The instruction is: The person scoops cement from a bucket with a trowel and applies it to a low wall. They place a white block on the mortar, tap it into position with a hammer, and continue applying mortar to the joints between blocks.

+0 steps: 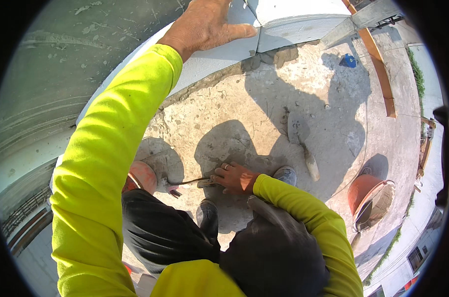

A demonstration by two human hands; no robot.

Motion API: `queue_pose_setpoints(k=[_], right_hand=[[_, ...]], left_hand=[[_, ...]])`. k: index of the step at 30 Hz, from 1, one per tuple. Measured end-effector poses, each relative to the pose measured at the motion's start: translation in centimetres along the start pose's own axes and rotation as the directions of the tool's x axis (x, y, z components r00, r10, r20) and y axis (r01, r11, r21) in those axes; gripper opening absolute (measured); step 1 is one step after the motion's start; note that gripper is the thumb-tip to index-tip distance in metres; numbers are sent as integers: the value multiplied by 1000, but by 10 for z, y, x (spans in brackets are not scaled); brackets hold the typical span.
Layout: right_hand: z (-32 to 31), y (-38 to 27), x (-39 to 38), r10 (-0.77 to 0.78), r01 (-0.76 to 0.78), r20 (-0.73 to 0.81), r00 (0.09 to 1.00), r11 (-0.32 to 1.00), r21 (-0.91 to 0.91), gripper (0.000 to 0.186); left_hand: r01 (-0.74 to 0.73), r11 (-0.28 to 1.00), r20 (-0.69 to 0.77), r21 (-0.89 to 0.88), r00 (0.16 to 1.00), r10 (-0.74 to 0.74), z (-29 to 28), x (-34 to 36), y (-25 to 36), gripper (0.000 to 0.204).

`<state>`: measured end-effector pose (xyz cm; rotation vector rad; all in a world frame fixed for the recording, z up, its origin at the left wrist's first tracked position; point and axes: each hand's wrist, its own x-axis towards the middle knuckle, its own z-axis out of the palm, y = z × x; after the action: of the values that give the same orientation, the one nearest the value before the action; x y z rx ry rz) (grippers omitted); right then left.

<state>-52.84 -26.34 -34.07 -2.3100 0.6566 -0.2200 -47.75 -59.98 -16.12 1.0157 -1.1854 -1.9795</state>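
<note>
My left hand (204, 27) rests on the white blocks (276, 37) of the low wall at the top, thumb stretched out and fingers partly cut off by the edge. Low over the ground, my right hand (233, 178), with a ring on one finger, closes on the end of a wooden-handled tool (205, 183). A thin dark rod runs left from that handle; its far end is hard to make out. Right of this hand, a trowel (297, 127) with a broad, mortar-stained blade and a pale handle lies on the concrete.
An orange bucket (361, 190) stands tilted at the right, and a reddish bucket (144, 175) sits by my left leg. A blue round object (350, 60) lies near the wall. Beyond are a metal bar (375, 14) and a rusty-brown plank (380, 74). A grey wall (76, 59) rises left.
</note>
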Motion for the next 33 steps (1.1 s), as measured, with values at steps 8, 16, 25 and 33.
queue_pose_setpoints(k=[8, 16, 25, 33], right_hand=[[15, -6, 29, 223, -225, 140, 965, 974, 4, 43], [-61, -21, -98, 549, -556, 131, 826, 753, 352, 44], [-93, -89, -214, 870, -334, -270, 413, 421, 844, 27], [-134, -21, -205, 925, -150, -378, 27, 378, 914, 21]], left_hand=[[-255, -38, 249, 966, 885, 393, -35, -26, 22, 102], [-293, -33, 286, 955, 895, 342, 0, 13, 7, 112], [-175, -369, 252, 913, 953, 171, 79, 70, 6, 117], [-137, -438, 222, 889, 964, 148, 95, 76, 5, 115]])
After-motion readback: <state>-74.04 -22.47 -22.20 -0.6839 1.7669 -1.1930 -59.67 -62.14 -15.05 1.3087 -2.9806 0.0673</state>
